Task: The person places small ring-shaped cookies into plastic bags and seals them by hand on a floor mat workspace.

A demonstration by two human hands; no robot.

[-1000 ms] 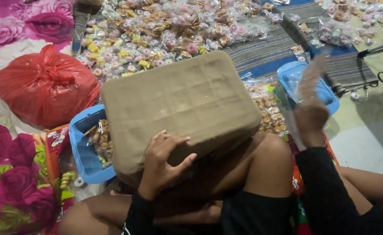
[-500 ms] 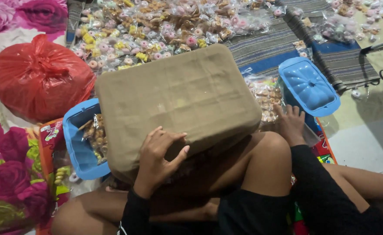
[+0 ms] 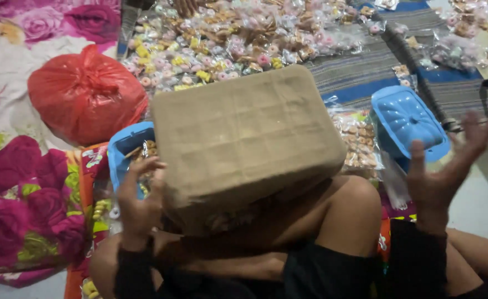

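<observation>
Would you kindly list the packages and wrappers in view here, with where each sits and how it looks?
Tan box: centre, on the lap, blocky, left hand at its edge.
Red bag: upper left, knotted, bulging plastic.
Small clear packets: spread across the top, pink, yellow and brown sweets inside.
Clear snack bag: right of the box, beige pieces.
Printed wrapper: left, orange and green.

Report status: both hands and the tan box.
Left hand gripping near corner of tan box on the knees. Right hand raised, open, empty, near blue lid. Nothing blocking.
</observation>
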